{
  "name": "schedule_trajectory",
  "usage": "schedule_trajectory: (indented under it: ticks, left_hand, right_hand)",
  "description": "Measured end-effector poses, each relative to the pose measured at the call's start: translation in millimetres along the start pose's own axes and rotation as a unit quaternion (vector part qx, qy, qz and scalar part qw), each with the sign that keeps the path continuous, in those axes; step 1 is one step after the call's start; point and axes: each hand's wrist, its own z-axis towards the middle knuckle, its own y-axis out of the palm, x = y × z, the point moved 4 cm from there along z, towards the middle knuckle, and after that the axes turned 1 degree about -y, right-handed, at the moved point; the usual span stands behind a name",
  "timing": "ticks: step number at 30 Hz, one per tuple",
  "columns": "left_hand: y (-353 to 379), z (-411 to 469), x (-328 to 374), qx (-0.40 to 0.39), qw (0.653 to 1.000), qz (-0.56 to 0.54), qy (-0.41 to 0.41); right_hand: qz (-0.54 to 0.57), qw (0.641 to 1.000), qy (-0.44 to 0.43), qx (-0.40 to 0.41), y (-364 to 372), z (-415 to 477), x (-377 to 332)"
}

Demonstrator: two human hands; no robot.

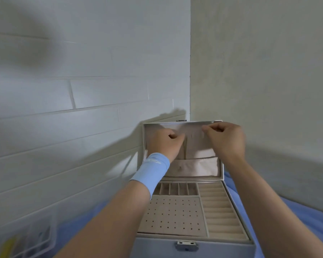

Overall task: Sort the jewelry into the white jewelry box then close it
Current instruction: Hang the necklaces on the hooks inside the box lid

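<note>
The white jewelry box [194,247] stands open on a blue cloth, its lid [221,164] upright against the wall corner. The beige tray shows a perforated earring panel [172,215], small compartments [178,189] and ring rolls [220,211], with no jewelry visible in them. Both hands are raised to the lid's inner lining. My left hand [165,145], with a light blue wristband, and my right hand [225,139] each have fingertips pinched together, apparently on a thin chain [185,148] that is faint and blurred. A fabric pocket [196,167] spans the lid's lower part.
A clear plastic organizer [30,237] with yellow items sits at the lower left by the white panelled wall. Blue cloth [237,187] covers the surface around the box. Walls stand close behind and to the right. A metal clasp [186,245] is on the box front.
</note>
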Motion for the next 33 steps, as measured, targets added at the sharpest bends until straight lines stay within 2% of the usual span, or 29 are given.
schedule_trajectory:
  ticks: [3,7,16,19,23,26,28,31,33]
  left_hand:
    - [9.0,2.2,-2.3,0.026,1.0,0.008,-0.014]
    - [15.1,5.5,-5.4,0.05,0.998,-0.013,-0.033]
    - [23.5,-4.3,-18.0,-0.008,0.999,-0.009,-0.052]
    - [21.5,-9.4,-19.6,-0.058,0.997,-0.002,-0.048]
    - [19.1,-19.2,-14.0,-0.163,0.985,-0.012,-0.048]
    - [16.9,-31.2,-5.9,-0.252,0.965,-0.052,-0.054]
    - [14.8,-37.7,-0.3,-0.3,0.95,-0.072,-0.052]
    - [9.4,-43.7,1.9,-0.363,0.928,-0.073,-0.054]
    - [4.9,-43.4,-1.4,-0.371,0.925,-0.034,-0.071]
  right_hand:
    - [-0.001,0.998,0.001,0.055,9.4,0.8,6.5]
    - [-0.018,0.998,-0.005,0.064,16.9,1.1,5.9]
    - [-0.129,0.991,-0.029,-0.005,22.7,0.8,9.7]
    - [-0.156,0.985,-0.02,-0.076,21.9,2.9,12.9]
    - [-0.191,0.959,0.004,-0.211,20.9,-0.2,5.5]
    - [-0.083,0.942,0.09,-0.314,25.3,-15.0,-2.1]
    - [-0.046,0.921,0.113,-0.37,28.8,-24.7,-7.2]
    - [-0.037,0.922,0.088,-0.374,28.9,-28.9,-13.8]
    - [-0.038,0.929,0.085,-0.359,24.5,-26.2,-17.1]
